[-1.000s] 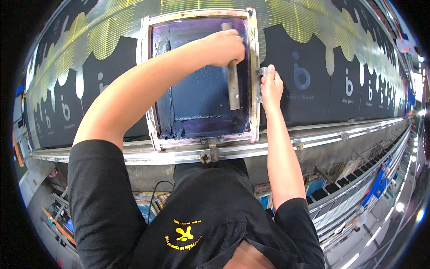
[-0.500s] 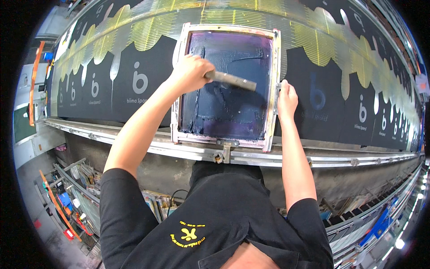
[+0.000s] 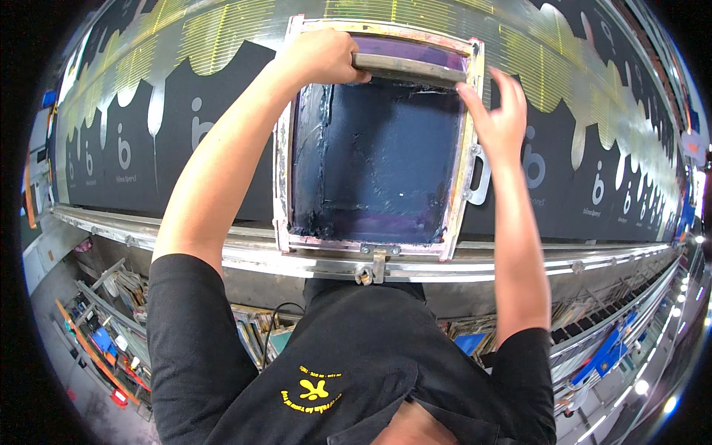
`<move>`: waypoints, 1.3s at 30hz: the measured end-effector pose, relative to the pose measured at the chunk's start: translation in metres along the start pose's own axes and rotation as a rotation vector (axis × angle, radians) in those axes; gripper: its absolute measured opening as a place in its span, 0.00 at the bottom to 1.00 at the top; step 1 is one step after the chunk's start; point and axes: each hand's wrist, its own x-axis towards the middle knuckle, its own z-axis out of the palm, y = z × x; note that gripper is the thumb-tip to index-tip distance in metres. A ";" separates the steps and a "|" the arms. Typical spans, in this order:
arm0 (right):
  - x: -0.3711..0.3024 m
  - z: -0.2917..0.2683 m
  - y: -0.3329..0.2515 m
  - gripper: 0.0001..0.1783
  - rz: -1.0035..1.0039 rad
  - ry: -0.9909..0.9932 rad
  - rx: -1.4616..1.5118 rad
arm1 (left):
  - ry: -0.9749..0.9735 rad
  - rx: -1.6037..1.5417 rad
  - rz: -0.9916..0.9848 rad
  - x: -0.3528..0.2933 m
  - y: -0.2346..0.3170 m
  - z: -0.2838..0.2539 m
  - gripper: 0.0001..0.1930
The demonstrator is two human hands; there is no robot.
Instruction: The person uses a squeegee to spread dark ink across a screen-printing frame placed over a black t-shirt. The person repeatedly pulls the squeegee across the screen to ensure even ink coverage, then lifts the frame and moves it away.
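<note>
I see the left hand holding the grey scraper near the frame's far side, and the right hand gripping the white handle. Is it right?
One part is wrong: the right hand is off the white handle. The head view shows it open, close to the right end of the scraper. The left hand does hold the scraper near the far side of the frame.

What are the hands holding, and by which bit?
The left hand grips the squeegee by its left end. The right hand is open beside the other end; touching isn't clear.
</note>
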 end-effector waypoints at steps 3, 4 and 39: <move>0.062 0.026 -0.023 0.37 -0.116 -0.524 -0.009 | 0.040 0.015 -0.011 0.004 -0.005 0.006 0.23; 0.070 0.036 -0.028 0.35 -0.122 -0.706 -0.101 | 0.058 0.012 -0.010 0.003 -0.007 0.011 0.23; -0.106 -0.037 -0.047 0.19 -0.338 -0.563 -0.084 | -0.218 -0.071 -0.067 -0.150 0.092 0.031 0.25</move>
